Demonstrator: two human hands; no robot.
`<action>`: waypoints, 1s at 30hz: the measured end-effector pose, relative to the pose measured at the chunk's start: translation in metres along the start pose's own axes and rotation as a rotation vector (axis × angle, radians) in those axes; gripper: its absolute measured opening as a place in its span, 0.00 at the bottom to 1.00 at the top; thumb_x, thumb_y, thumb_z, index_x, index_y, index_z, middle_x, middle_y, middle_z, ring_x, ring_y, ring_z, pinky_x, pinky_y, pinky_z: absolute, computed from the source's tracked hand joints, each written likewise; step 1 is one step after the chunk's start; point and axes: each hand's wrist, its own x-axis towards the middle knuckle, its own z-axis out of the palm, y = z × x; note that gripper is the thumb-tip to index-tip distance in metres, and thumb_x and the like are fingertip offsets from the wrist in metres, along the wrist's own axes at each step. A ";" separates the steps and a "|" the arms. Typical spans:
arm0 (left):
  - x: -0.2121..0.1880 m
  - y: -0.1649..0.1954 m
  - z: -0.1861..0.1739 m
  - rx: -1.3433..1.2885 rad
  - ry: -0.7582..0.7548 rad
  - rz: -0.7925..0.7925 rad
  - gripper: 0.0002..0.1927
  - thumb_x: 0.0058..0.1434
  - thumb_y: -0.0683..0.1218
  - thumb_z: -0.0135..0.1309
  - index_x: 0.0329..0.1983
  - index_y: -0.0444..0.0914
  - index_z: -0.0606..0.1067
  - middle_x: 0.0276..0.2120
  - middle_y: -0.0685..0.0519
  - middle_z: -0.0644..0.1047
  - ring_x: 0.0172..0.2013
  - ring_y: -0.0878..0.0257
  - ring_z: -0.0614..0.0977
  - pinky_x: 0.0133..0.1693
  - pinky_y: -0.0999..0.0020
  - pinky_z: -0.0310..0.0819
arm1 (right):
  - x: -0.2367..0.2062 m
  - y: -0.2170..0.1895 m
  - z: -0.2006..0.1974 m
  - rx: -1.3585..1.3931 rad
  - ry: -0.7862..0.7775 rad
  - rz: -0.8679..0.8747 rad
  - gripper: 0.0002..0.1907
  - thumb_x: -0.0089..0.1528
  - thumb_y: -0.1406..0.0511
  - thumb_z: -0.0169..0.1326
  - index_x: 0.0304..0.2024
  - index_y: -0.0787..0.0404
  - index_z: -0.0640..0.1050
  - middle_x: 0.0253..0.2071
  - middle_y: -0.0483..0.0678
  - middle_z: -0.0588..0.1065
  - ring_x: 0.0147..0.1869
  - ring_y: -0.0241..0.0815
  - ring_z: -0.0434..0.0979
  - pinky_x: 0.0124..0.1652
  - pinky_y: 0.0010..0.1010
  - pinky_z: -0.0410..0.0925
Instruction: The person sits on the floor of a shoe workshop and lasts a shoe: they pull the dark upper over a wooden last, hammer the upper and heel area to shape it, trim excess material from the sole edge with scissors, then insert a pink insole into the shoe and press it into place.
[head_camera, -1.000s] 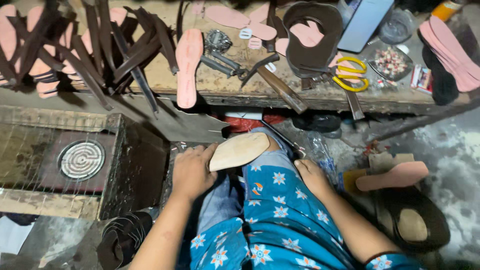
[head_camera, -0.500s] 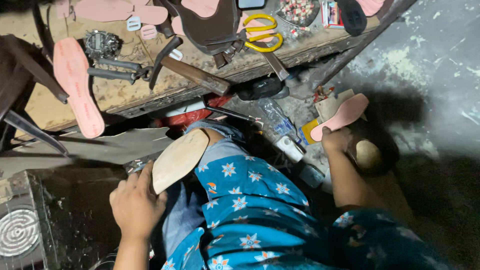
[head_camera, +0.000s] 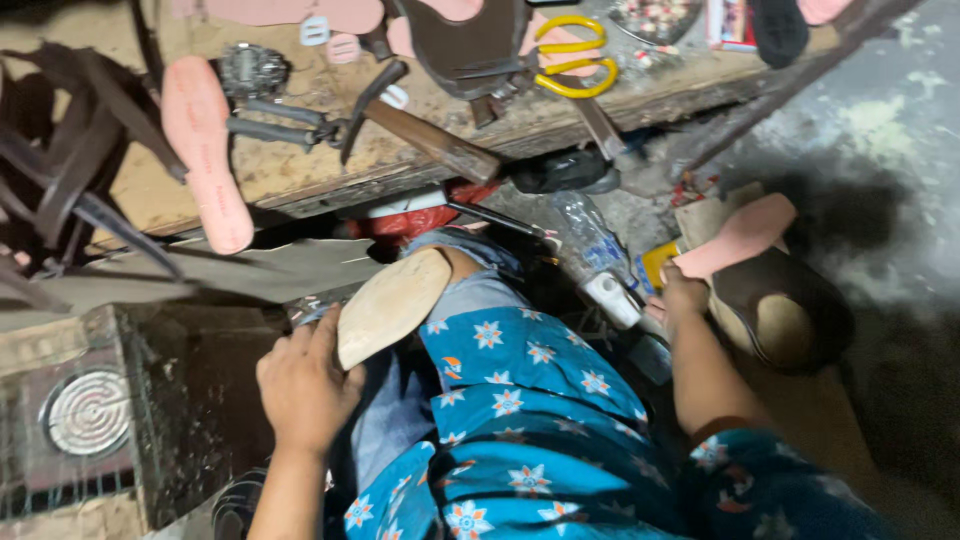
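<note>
Head view, looking down onto lap and floor. Progress, judged from the layout: one tan sole blank (head_camera: 392, 303) sits on the knee, bare, with no strap or upper on it; a pink insole (head_camera: 742, 236) is only now being taken from the floor pile, so joining of the two looks not yet begun.

Tabletop (head_camera: 300, 165), ahead of both hands, carries a loose pink insole (head_camera: 203, 150), a hammer (head_camera: 425, 130) and yellow-handled scissors (head_camera: 570, 62), all well apart from either hand.

Dark brown shoe upper (head_camera: 790, 318) lies on the floor just beside the right hand, under the pink insole.

Left hand (head_camera: 305, 385): fingers loosely curled, pressed against the near end of the tan sole blank, steadying it on the knee.

Right hand (head_camera: 682, 298): reaching out to the side, fingers closed at the near end of the pink insole; grip partly hidden, appears pinched.
</note>
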 end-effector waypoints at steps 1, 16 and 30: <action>-0.001 0.000 -0.002 -0.013 0.001 0.006 0.42 0.38 0.51 0.67 0.63 0.45 0.73 0.37 0.50 0.76 0.40 0.50 0.76 0.41 0.53 0.67 | 0.003 0.000 0.002 0.048 0.009 0.017 0.25 0.63 0.53 0.60 0.57 0.55 0.72 0.54 0.53 0.75 0.46 0.65 0.80 0.39 0.52 0.75; -0.042 0.003 -0.006 -0.222 0.233 -0.024 0.40 0.45 0.48 0.63 0.65 0.37 0.68 0.54 0.44 0.74 0.50 0.46 0.74 0.52 0.51 0.64 | -0.039 -0.017 0.006 -0.281 0.048 -0.026 0.25 0.66 0.56 0.57 0.50 0.74 0.72 0.45 0.63 0.76 0.35 0.58 0.80 0.35 0.48 0.76; -0.063 -0.019 -0.017 -0.469 0.223 -0.032 0.41 0.43 0.47 0.66 0.63 0.38 0.70 0.56 0.44 0.73 0.55 0.44 0.73 0.56 0.50 0.65 | -0.040 -0.006 -0.016 0.235 -0.286 -0.274 0.20 0.68 0.48 0.40 0.46 0.54 0.71 0.40 0.46 0.74 0.42 0.46 0.76 0.39 0.40 0.74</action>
